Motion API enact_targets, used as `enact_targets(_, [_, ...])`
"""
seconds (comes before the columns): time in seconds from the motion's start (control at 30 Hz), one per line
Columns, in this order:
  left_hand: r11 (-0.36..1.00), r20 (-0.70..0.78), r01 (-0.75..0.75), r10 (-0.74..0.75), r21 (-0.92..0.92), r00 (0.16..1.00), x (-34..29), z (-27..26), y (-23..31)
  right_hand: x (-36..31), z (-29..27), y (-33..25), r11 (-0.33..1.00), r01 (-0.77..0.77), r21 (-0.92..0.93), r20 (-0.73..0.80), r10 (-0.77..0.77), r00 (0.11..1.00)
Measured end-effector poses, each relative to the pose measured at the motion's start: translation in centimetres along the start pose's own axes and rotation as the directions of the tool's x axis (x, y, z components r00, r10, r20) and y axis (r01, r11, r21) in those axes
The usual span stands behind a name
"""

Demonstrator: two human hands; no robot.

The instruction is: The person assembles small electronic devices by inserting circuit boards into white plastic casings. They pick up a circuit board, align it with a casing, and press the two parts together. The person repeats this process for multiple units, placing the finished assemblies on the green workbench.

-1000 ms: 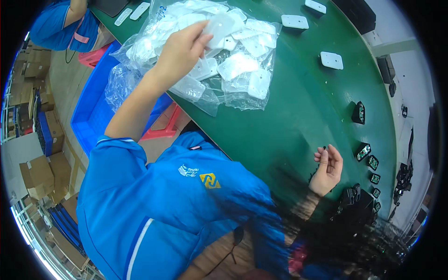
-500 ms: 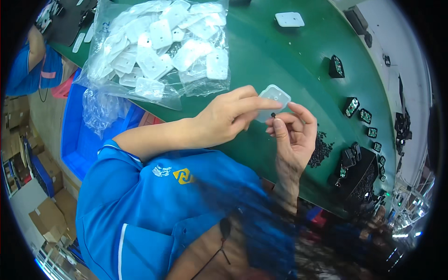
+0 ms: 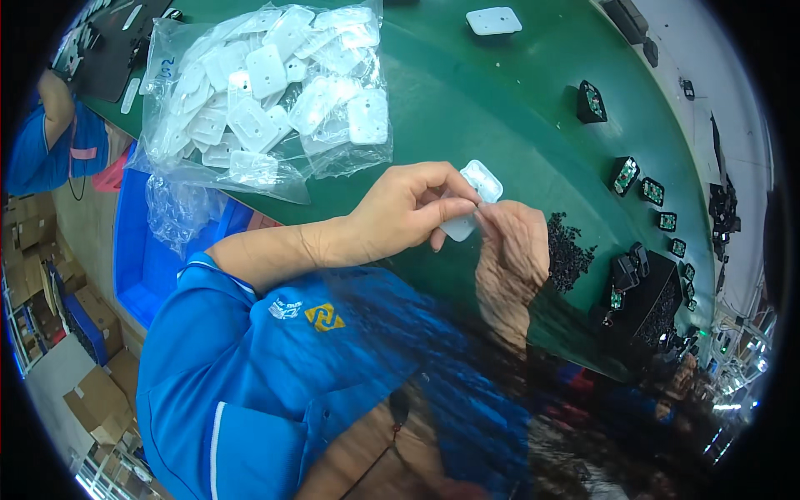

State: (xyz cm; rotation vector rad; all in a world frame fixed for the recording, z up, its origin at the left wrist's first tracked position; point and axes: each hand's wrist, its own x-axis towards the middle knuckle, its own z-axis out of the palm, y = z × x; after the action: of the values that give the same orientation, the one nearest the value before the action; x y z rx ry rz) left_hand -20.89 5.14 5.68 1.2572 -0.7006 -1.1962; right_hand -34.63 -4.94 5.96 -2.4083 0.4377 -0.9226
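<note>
A translucent white plastic cover [image 3: 483,179], rounded at the corners, is held over the green table between my two hands. My left hand [image 3: 408,204] is closed, thumb and forefinger pinching at the middle of the cover. From the other side my right hand [image 3: 515,242] closes on it, fingertips meeting those of the left. The small black part is hidden by the fingers now. Beside my right hand lies a heap of small black parts [image 3: 569,254]. A clear plastic bag [image 3: 296,187] full of similar white covers [image 3: 267,71] lies beyond my left hand.
Another white cover [image 3: 493,21] rests at the far side of the green table [image 3: 517,108]. Several black housings with green boards [image 3: 624,176] stand along the right. A black box [image 3: 650,292] sits at the right edge. A blue bin [image 3: 137,267] and another person's arm [image 3: 57,112] are at left.
The cover has turned and tilted between my hands. My right fingers have come in to meet the left ones, and the small black part at their tips has gone from sight.
</note>
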Motion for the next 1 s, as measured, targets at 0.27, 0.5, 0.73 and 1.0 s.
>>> enact_targets(0.27, [0.977, 0.062, 0.116, -0.107, -0.179, 0.992, 0.5, 0.4, -0.3, -0.1, -0.3, 1.5, 0.999, 0.029, 0.022, -0.035, -0.028, 0.999])
enact_targets(0.5, [0.986, 0.019, 0.070, -0.068, -0.151, 0.997, 0.7, 0.7, -0.3, 0.1, -0.2, 1.5, 0.980, 0.169, -0.106, -0.053, -0.176, 0.983])
enact_targets(0.73, [0.989, -0.061, -0.002, -0.007, -0.147, 0.998, 1.1, 0.6, -0.8, -0.2, -0.4, 1.3, 0.989, -0.092, 0.113, -0.137, 0.107, 0.985])
enact_targets(1.0, [0.972, -0.154, -0.097, 0.132, 0.214, 0.979, 1.3, -0.4, -1.6, -1.1, 0.6, 0.6, 0.914, -0.240, 0.327, -0.059, 0.274, 0.960])
